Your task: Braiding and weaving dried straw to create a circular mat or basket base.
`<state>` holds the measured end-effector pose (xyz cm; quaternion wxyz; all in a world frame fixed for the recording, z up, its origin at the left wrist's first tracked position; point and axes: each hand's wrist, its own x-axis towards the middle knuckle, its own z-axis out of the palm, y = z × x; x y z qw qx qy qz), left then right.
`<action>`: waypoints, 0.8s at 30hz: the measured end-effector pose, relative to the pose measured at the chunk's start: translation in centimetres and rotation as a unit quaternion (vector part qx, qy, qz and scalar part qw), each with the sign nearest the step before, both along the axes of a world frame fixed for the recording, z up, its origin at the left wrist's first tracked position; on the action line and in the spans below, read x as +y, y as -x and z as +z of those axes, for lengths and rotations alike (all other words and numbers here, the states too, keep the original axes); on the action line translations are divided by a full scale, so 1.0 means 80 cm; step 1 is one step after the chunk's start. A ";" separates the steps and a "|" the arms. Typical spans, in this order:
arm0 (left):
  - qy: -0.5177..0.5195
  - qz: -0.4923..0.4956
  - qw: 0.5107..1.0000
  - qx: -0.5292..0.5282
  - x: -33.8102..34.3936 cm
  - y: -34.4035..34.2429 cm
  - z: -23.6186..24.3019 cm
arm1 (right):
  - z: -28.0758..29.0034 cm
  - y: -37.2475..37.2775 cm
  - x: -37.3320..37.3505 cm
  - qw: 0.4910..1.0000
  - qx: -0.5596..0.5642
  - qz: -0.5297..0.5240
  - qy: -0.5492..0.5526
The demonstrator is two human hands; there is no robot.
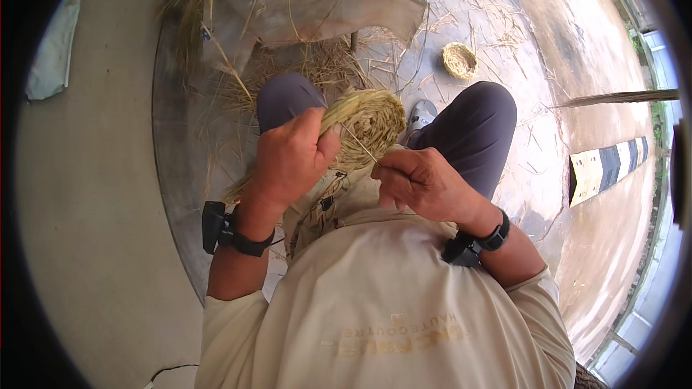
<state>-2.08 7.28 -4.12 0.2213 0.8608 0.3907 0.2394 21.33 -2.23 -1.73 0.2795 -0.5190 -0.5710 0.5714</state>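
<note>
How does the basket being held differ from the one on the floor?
The held basket is in the left hand; the floor basket sits untouched. A thin, pale strip spans from the held basket to the right hand; the floor basket shows none. The held basket has a greenish edge; the floor basket is pale yellow. Both are round and strawlike.
</note>
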 end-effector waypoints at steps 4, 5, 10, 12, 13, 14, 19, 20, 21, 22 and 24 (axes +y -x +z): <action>-0.041 -0.084 0.996 0.007 -0.015 -0.018 0.009 | 0.001 0.014 0.006 0.997 -0.006 -0.058 -0.052; -0.047 -0.092 0.995 0.012 -0.011 -0.018 0.010 | -0.001 0.015 0.008 0.994 -0.018 -0.067 -0.085; -0.067 -0.146 0.986 0.043 -0.008 -0.018 0.014 | 0.022 -0.022 0.035 0.932 -0.221 -0.092 -0.273; -0.088 -0.157 0.983 0.044 -0.019 -0.026 0.011 | 0.015 -0.021 0.057 0.923 -0.243 -0.044 -0.295; -0.099 -0.164 0.980 0.046 -0.022 -0.029 0.010 | 0.007 -0.012 0.064 0.931 -0.259 -0.014 -0.259; -0.099 -0.166 0.980 0.048 -0.022 -0.030 0.011 | 0.003 -0.007 0.069 0.936 -0.274 0.016 -0.222; -0.098 -0.179 0.979 0.030 -0.024 -0.031 0.014 | -0.002 -0.002 0.097 0.967 -0.135 -0.106 -0.188; -0.094 -0.183 0.978 0.029 -0.026 -0.030 0.014 | -0.003 -0.002 0.102 0.966 -0.105 -0.156 -0.179; -0.090 -0.188 0.978 0.028 -0.029 -0.030 0.012 | -0.002 -0.003 0.098 0.971 -0.083 -0.144 -0.174; -0.086 -0.192 0.977 0.026 -0.030 -0.030 0.010 | -0.002 -0.004 0.092 0.975 -0.061 -0.132 -0.169; -0.078 -0.180 0.979 0.055 -0.023 -0.022 0.011 | -0.002 -0.001 0.082 0.982 0.019 -0.119 -0.149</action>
